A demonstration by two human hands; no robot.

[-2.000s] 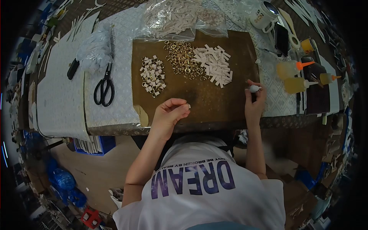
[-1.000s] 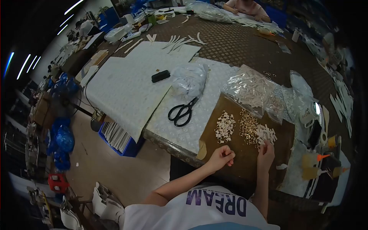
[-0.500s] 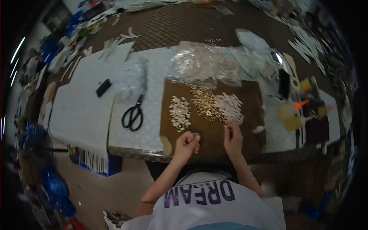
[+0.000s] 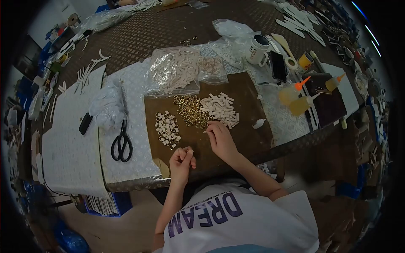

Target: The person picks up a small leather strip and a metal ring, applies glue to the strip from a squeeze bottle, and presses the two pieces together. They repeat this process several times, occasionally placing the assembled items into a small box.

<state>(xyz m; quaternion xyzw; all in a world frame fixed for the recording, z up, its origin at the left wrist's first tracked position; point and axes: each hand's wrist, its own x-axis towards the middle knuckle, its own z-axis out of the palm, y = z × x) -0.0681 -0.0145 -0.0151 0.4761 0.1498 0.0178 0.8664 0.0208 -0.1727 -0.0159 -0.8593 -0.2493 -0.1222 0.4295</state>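
We are keeping rings and strips on the far side of our right hand, probably for easy reach; whether it or our left hand is grasping anything, we cannot tell.

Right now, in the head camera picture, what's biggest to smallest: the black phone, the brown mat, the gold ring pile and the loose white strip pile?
1. Brown mat
2. Gold ring pile and loose white strip pile: look alike, so I can't rank them
3. Black phone

Gold rings lie heaped between loose white strips and white-tabbed rings.
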